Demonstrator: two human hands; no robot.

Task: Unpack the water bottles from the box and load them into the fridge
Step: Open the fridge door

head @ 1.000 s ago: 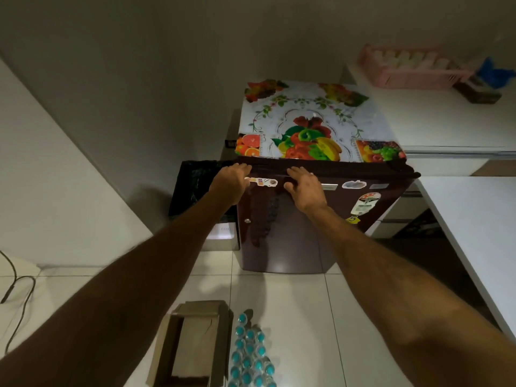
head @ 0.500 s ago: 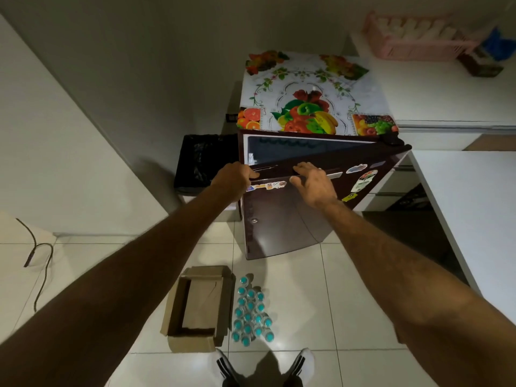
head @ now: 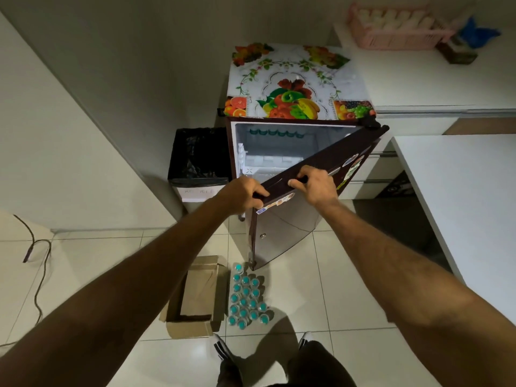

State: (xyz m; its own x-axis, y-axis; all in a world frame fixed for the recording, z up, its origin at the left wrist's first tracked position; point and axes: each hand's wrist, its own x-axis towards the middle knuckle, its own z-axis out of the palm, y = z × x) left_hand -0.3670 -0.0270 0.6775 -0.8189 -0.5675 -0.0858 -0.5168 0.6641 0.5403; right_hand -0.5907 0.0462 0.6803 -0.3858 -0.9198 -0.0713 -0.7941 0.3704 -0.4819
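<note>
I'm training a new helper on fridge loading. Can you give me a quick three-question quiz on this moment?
1. True or false: the fridge door is shut.
2. Where do the water bottles stand? A) inside the cardboard box B) on the floor beside the box C) on top of the fridge
3. Fill in: the left hand and the right hand both grip the door's ____ edge.

Key
1. False: the door stands partly open and the lit inside shows.
2. B: they stand in a cluster on the tiles to the right of the open box.
3. Top.
</note>
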